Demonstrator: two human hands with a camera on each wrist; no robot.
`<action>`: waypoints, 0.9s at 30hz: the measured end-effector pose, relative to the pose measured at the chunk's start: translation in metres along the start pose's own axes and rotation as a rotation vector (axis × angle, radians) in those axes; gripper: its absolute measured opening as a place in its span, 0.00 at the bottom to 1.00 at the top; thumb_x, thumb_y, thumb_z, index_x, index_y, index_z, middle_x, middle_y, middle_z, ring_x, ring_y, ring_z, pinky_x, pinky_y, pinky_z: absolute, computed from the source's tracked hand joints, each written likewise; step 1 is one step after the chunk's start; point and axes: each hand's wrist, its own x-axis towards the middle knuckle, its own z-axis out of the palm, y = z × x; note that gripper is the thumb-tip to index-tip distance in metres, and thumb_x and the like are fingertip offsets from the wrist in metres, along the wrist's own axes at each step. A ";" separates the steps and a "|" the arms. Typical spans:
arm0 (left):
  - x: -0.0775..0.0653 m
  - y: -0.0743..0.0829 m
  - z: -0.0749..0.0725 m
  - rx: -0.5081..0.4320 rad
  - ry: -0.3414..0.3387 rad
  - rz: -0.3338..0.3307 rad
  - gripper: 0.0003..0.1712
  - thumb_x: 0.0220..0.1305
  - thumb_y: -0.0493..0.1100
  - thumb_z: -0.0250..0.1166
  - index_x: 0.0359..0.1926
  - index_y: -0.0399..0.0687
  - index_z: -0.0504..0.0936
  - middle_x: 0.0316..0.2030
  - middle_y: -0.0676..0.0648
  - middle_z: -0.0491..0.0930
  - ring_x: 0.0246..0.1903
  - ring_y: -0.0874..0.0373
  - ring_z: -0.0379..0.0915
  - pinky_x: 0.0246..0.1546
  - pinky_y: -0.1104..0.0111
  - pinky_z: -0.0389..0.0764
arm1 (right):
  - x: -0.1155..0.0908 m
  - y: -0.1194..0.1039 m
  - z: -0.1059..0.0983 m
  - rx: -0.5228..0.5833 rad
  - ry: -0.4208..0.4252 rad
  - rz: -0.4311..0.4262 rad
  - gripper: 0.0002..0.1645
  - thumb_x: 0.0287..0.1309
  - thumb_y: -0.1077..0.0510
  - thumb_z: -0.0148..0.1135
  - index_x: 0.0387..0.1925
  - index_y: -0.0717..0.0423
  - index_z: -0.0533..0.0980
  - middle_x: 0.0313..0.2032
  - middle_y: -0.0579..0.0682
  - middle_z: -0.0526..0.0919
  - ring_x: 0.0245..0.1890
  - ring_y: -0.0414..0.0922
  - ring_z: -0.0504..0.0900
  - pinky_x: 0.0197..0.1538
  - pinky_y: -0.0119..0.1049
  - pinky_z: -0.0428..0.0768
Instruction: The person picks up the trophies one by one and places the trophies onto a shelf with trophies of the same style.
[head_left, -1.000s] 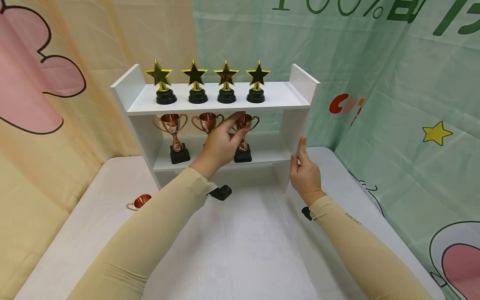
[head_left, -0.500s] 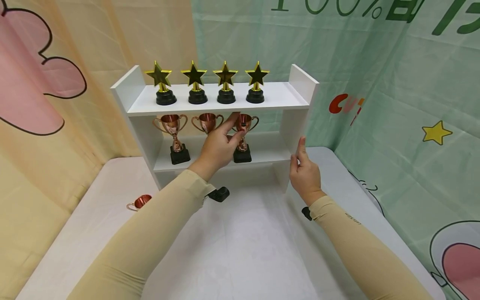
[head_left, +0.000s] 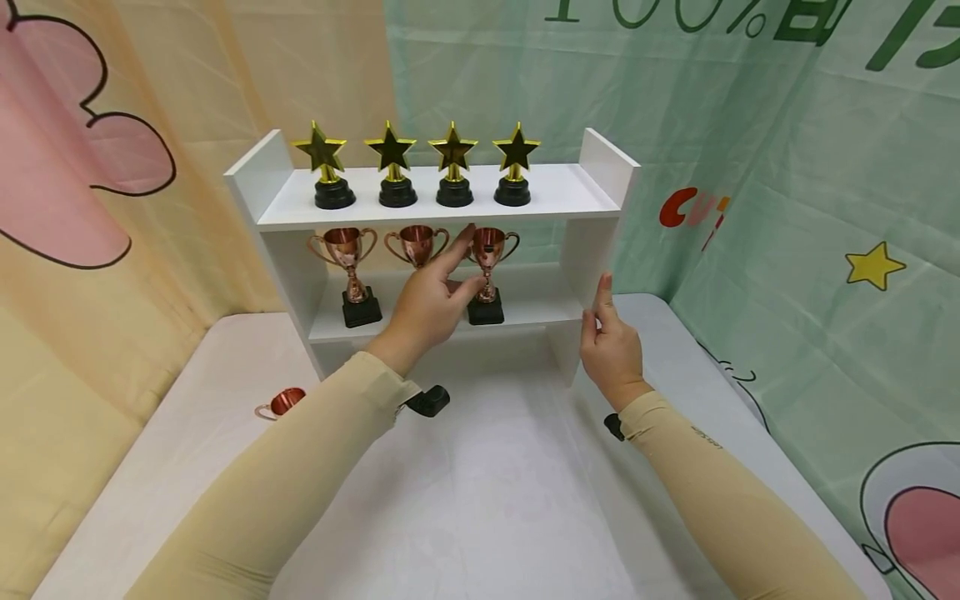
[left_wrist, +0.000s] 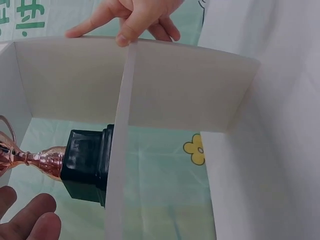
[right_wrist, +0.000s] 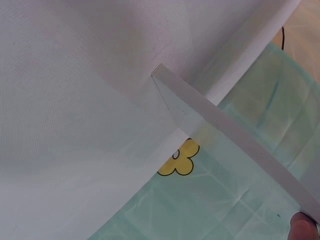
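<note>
My left hand is in front of the shelf's middle level, fingers spread and extended, just left of the right-hand copper trophy cup. In the left wrist view a gap separates its fingers from the trophy's black base. That trophy stands upright on the white shelf unit. Behind my left hand, the middle copper trophy is partly hidden. A third copper trophy stands at left. My right hand touches the unit's right side panel, index finger straight, thumb at the front edge.
Several gold star trophies line the top level. A copper cup is on the white table at left, partly hidden by my left sleeve. Printed curtains surround the table behind and at the sides.
My left hand has come away from the right-hand copper trophy, moving left and slightly down, so more of the cup shows. My right hand has stayed at the side panel.
</note>
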 end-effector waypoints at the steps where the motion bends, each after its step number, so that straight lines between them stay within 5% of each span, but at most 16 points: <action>1: -0.002 -0.001 0.000 0.008 -0.003 -0.002 0.41 0.79 0.56 0.60 0.80 0.89 0.48 0.81 0.62 0.56 0.52 0.53 0.87 0.47 0.56 0.86 | 0.000 0.000 0.000 -0.001 0.003 0.000 0.41 0.76 0.60 0.57 0.83 0.52 0.52 0.29 0.67 0.87 0.12 0.55 0.75 0.26 0.54 0.83; 11: -0.023 -0.012 -0.009 0.030 0.025 0.058 0.42 0.77 0.51 0.64 0.83 0.75 0.54 0.76 0.47 0.70 0.47 0.55 0.88 0.38 0.59 0.85 | 0.000 0.001 0.000 -0.004 -0.003 0.017 0.41 0.76 0.60 0.57 0.83 0.52 0.53 0.22 0.65 0.82 0.13 0.55 0.75 0.27 0.55 0.84; 19: -0.046 -0.017 -0.021 0.105 0.013 0.119 0.44 0.74 0.49 0.68 0.83 0.70 0.57 0.73 0.44 0.73 0.50 0.52 0.89 0.50 0.55 0.89 | 0.000 0.000 -0.001 -0.006 -0.014 0.031 0.40 0.77 0.59 0.57 0.83 0.52 0.53 0.23 0.66 0.82 0.15 0.58 0.78 0.29 0.56 0.85; 27: -0.076 -0.015 -0.039 0.164 -0.034 0.141 0.44 0.73 0.50 0.69 0.83 0.67 0.58 0.72 0.44 0.75 0.54 0.50 0.87 0.47 0.58 0.90 | 0.000 -0.001 0.000 -0.012 -0.012 0.018 0.40 0.77 0.59 0.57 0.83 0.54 0.54 0.27 0.68 0.84 0.16 0.58 0.79 0.29 0.56 0.84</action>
